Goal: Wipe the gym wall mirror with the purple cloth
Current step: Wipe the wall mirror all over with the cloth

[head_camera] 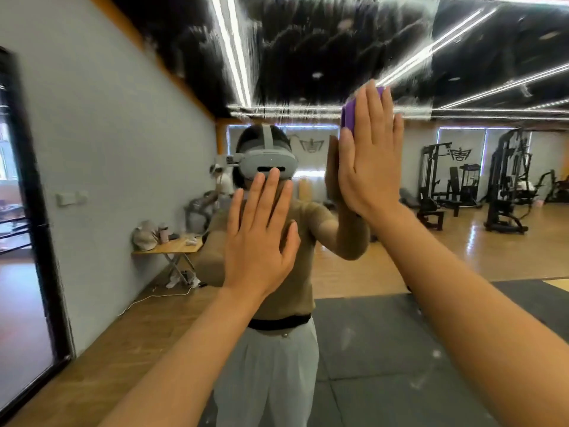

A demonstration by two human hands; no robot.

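You're pressing the purple cloth (349, 117) flat against the mirror (308, 57) w/ your right hand (368, 167), palm spread wide, fingers straight and together over it; only a strip of cloth is showing at the fingertips and along the thumb side, so it's probably folded into a small pad. Your left hand (261, 238) is lying open, fingers splayed, holding nothing, apparently bracing on the glass at about face level in the reflection. The cloth is sitting just below the streaky film (323, 41) that's covering the upper glass approx. from centre to right, so you're working the edge of the dirty zone. To do this stroke well: keep pressure even through the whole palm, not just the fingertips, and be overlapping each pass w/ the last so no haze stripe is left betw. them. Watch the bare fingertips, they're reaching past the cloth edge and could be printing on clean glass. Same risk for the left palm; that spot will likely be needing a wipe afterward. Refold when a face is looking loaded.
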